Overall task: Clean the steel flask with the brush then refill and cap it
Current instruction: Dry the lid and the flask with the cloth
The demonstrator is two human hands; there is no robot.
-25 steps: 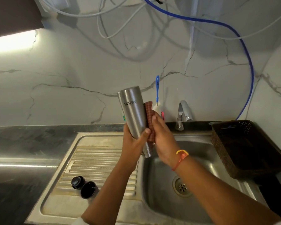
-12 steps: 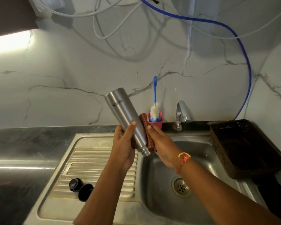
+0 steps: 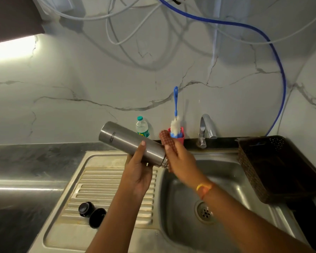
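Fingers of the left hand [image 3: 137, 172] grip the now flatter steel flask [image 3: 125, 140]; right hand [image 3: 182, 161] clasps a cloth [image 3: 165, 136].

I'm looking into a home kitchen through the head camera. A steel sink [image 3: 226, 181] with a ribbed drainboard [image 3: 102, 181] is set into a dark worktop [image 3: 26, 161], and a chrome tap [image 3: 205, 128] stands at the sink's back edge. The wall [image 3: 80, 79] behind is white marble with grey veins. Along the worktop's back edge I see a plastic bottle [image 3: 142, 127] and a brush [image 3: 175, 106] upright in a red cup [image 3: 181, 138]. A dark basket [image 3: 252, 161] sits at the sink's right edge. A cabinet [image 3: 13, 15] hangs at upper left with a light [image 3: 11, 49] under it. White tubes [image 3: 117, 14] and a blue hose [image 3: 281, 79] loop across the wall above the tap.
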